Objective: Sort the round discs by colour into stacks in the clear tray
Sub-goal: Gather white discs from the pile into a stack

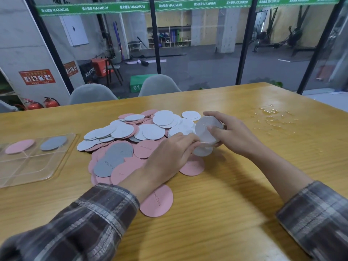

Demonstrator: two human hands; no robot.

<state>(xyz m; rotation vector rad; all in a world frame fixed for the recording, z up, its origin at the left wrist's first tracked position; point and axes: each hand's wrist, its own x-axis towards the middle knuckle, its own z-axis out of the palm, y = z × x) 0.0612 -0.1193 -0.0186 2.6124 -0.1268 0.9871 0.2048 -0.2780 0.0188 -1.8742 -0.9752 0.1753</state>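
A loose heap of round discs [143, 136], white, pink and grey, covers the middle of the wooden table. My right hand [231, 134] grips a tilted bundle of white discs [204, 131] at the heap's right edge. My left hand [169, 157] lies over the pink discs and pinches the lower edge of that same white bundle. The clear tray [28, 170] lies at the far left; in its far compartments sit a pink disc [19, 146] and a grey disc [53, 143]. One pink disc [160, 201] lies apart beside my left wrist.
A crumpled clear plastic wrap [273, 117] lies on the table at the right. Two grey chairs [158, 85] stand behind the table's far edge, before a glass wall. Bare wood stretches along the near edge of the table [216, 223].
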